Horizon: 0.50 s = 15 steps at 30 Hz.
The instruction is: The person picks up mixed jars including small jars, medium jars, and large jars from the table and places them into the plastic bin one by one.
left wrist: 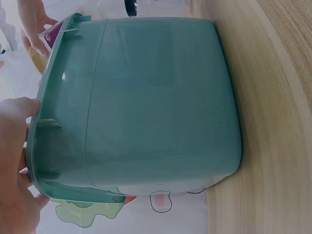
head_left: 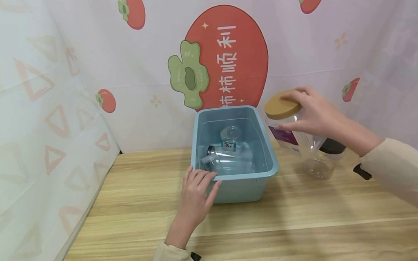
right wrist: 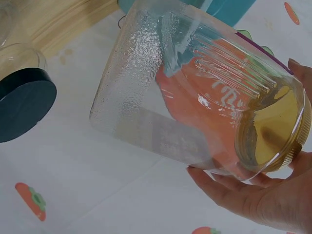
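Note:
My left hand (head_left: pixel 197 193) grips the near left rim of a blue plastic bin (head_left: pixel 242 177); in the left wrist view its fingers curl over the edge. To the right of the bin, my right hand (head_left: pixel 320 115) holds a large clear plastic jar (right wrist: pixel 141 87) near its yellow lid (head_left: pixel 281 106). The jar is tilted above the table, and a purple label (head_left: pixel 284 136) shows on its side. Inside the bin, a clear jar (head_left: pixel 235 159) with a dark lid lies on its side, and a smaller clear container (head_left: pixel 231 133) is behind it.
Another clear jar (head_left: pixel 316 168) with a black lid (head_left: pixel 332 146) stands on the wooden table (head_left: pixel 146 217), behind and below the held jar. A white curtain (head_left: pixel 149 123) printed with persimmons hangs behind the table. Another pale curtain (head_left: pixel 19 153) borders the left side.

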{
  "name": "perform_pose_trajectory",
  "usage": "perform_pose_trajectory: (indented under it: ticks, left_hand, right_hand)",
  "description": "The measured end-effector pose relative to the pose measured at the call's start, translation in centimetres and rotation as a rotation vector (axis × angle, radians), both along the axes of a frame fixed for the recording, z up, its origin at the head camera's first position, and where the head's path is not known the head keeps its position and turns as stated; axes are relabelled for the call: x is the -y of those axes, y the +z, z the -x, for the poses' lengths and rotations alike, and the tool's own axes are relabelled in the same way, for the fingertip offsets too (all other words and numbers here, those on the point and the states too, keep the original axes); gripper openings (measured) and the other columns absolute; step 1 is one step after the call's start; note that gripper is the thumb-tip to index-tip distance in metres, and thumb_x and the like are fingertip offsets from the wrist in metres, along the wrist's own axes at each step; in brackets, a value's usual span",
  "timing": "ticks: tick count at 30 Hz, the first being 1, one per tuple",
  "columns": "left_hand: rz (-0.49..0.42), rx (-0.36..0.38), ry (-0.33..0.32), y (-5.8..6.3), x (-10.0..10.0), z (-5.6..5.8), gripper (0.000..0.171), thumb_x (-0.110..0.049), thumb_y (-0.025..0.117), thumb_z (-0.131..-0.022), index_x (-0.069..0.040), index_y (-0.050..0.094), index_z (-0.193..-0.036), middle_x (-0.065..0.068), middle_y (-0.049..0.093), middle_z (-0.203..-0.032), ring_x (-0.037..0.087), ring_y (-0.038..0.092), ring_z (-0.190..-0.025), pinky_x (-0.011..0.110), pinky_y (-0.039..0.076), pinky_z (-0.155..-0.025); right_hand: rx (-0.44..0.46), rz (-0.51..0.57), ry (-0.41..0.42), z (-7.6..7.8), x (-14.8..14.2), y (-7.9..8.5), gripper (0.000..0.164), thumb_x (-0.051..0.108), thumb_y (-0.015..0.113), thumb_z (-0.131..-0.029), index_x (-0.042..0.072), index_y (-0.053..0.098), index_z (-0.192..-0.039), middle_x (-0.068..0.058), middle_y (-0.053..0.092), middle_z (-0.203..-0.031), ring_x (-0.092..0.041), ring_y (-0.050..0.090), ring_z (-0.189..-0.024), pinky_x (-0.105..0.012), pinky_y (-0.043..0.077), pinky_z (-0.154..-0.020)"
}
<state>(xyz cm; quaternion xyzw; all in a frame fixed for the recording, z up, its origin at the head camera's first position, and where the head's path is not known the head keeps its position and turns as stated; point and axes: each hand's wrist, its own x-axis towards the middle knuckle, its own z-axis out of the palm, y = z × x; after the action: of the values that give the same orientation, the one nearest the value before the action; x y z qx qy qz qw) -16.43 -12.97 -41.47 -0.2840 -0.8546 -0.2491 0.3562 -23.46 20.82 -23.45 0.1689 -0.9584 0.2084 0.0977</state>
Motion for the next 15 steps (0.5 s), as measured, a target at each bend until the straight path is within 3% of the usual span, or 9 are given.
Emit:
perform_pose_trajectory:
  ticks: [15]
  left_hand:
    - [0.005,-0.005,0.001,0.1,0.0,-0.1,0.019,-0.016,0.079,-0.094,-0.005,0.077,-0.110,0.006,0.074,-0.102,0.028,0.064,-0.105,0.064,0.042,-0.114]
  right_hand:
    - [-0.033,0.004,0.041,0.3,1.0,1.2,0.082,0.036,0.090,-0.084,0.002,0.053,-0.149,-0.030,0.041,-0.152,-0.048,0.045,-0.130,-0.067,0.049,-0.099]
